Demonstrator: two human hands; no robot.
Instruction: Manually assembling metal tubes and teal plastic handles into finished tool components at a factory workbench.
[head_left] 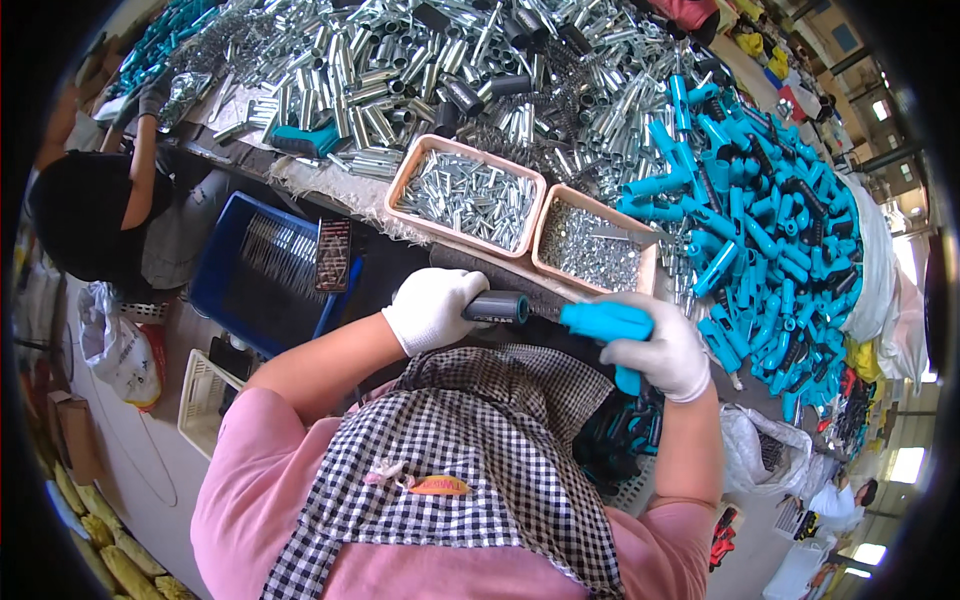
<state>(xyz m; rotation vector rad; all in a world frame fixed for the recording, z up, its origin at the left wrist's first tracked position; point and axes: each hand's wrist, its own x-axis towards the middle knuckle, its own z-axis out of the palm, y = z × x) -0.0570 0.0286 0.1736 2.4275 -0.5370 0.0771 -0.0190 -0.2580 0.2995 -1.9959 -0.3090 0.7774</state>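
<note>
My left hand (pixel 436 311), in a white glove, is closed around a short dark grey tube (pixel 497 308). In my right hand (pixel 664 350), also gloved in white, is a teal plastic pistol-grip handle (pixel 606 320). The two parts point toward each other in front of my checked apron, and a thin dark coil spring (pixel 544 312) spans the gap between them. Just beyond my hands, a pink tray (pixel 402 205) holds many small metal pins. A second pink tray (pixel 648 272) beside it holds smaller metal pieces and a flat metal strip.
Metal tubes (pixel 380 70) and springs cover the bench's far side. Teal handles (pixel 760 220) are heaped at the right. A blue crate (pixel 215 265) with thin metal rods stands left. A co-worker (pixel 90 215) sits at the far left; a white sack (pixel 735 460) stands lower right.
</note>
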